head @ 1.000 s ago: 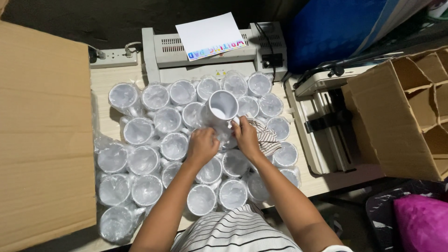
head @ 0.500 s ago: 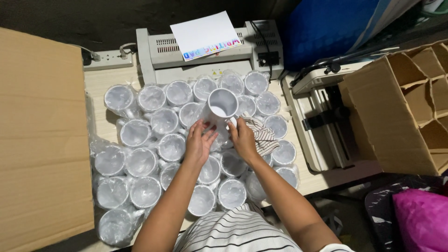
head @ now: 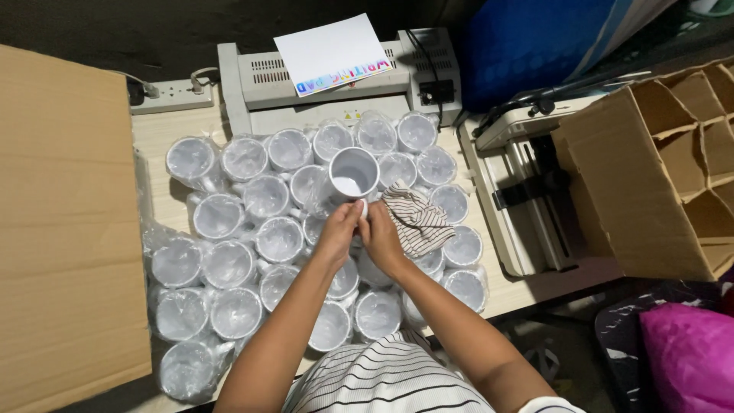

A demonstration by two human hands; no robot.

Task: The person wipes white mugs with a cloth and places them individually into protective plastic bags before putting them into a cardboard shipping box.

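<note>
Head view, single entry. Left hand (head: 342,229) and right hand (head: 378,235) are meeting side by side at the base of one unwrapped white mug (head: 353,173), both closing on its lower part and holding it tilted so the open mouth is facing the camera; the exact finger placement under the mug is hidden.

Striped cloth (head: 417,217) is lying just right of the right hand, touching it or nearly so; whether the fingers are pinching it cannot be told.

Wrapped mugs (head: 229,264), each in a clear plastic bag, are crowding the worktop (head: 157,138) to the left of, beyond and beneath both hands, packed rim to rim.

Grey laminating machine (head: 260,84) is standing beyond the hands, carrying a white sheet of paper (head: 329,50) with a coloured strip along its near edge. Power strip (head: 168,95) is lying far left of that. Flat cardboard sheet (head: 61,229) is resting well left of the left hand. Divided cardboard box (head: 657,176) is sitting well right of the right hand, with a second pale machine (head: 520,199) between.

Handling note, judged: the mug is looking rigid, glazed and slippery, moderately heavy, and breakable if knocked against its neighbours; the handle or a two-handed wrap around the body would be giving the surest hold.
</note>
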